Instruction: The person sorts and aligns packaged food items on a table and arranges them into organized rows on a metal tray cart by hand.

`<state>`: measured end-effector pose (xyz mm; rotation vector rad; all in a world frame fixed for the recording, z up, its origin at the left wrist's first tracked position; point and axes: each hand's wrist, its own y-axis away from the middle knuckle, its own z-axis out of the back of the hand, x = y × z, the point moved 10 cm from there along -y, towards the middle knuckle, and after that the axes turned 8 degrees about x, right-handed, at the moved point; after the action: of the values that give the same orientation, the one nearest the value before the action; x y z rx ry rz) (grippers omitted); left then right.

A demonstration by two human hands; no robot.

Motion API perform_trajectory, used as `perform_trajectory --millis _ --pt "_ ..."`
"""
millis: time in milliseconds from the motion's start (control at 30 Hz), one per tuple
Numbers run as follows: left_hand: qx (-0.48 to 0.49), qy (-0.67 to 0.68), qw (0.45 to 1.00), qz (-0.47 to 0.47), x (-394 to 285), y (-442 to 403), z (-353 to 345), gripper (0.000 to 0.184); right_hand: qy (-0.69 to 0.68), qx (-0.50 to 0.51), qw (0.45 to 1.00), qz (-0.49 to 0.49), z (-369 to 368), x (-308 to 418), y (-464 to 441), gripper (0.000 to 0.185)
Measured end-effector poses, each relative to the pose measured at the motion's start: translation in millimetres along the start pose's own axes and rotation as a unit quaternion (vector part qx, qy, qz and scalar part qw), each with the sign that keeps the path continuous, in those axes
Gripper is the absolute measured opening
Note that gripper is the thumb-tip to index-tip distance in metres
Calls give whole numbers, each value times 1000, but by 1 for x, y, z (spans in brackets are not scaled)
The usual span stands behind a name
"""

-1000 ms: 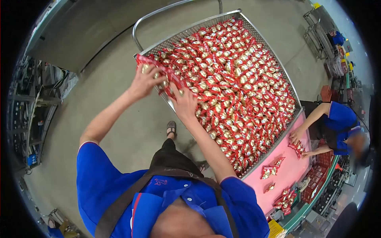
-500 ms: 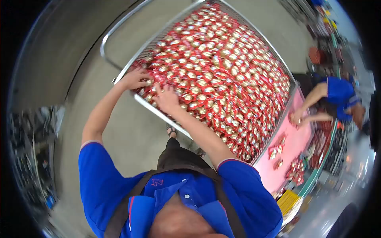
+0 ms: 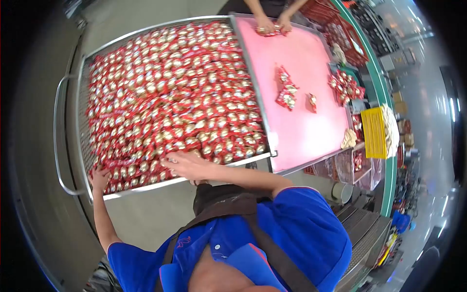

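A metal cart tray (image 3: 158, 24) with perforated sides is filled with rows of red and gold wrapped pieces (image 3: 170, 90). At the tray's near left corner is my left hand (image 3: 99, 179), touching the wrapped pieces at the edge; its fingers are partly spread and hold nothing that I can make out. My right hand (image 3: 184, 164) lies over the pieces near the front rim, palm down, with its fingers extended and apart. No piece is lifted out of the tray by either hand.
A pink table (image 3: 304, 134) adjoins the tray on the right, with loose wrapped packs (image 3: 287, 92) on it. Across it, a co-worker's hands (image 3: 272, 24) hold a pack. A yellow basket (image 3: 373, 132) and red crates (image 3: 340, 36) stand right. The tray has a curved handle (image 3: 57, 131).
The view has turned, so the tray now lies ahead and left. The red strip earlier in my hands lies among the pieces. My hands have moved apart along the near edge.
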<state>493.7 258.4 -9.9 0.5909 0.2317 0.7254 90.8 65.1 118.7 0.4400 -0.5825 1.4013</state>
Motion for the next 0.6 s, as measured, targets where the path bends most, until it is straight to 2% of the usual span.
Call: perform_trajectory --millis 67,167,200,233,267,333,400,433,467,500,600 --pt "-55 -152 983 87 -34 5 18 42 -4 -82 995 -64 60 -47 88 45" --pt "-270 -131 947 116 -126 16 30 63 84 -217 957 -171 139 -117 240 45" --pt "-332 -67 938 78 -184 32 37 55 77 -236 944 -218 150 -150 289 48" --pt "-373 25 927 -29 -247 40 32 51 75 -216 931 -283 163 -181 337 51" --pt "-404 118 897 -135 -311 49 24 47 75 -220 931 -282 177 -203 377 51" --pt "-406 106 872 -250 -483 93 7 42 91 -160 908 -376 192 -274 459 60" --pt "-336 104 897 -266 -649 156 13 53 132 -138 895 -403 222 -332 524 67" --pt "-324 105 906 -252 -697 165 4 60 166 -108 878 -435 227 -357 558 73" --pt "-313 109 913 -238 -735 165 -9 67 162 -108 877 -439 231 -384 593 73" --pt "-309 162 900 -260 -763 159 -15 75 213 -128 859 -447 249 -415 628 77" --pt "-284 206 912 -213 -800 130 -57 73 321 -142 798 -491 332 -485 711 81"
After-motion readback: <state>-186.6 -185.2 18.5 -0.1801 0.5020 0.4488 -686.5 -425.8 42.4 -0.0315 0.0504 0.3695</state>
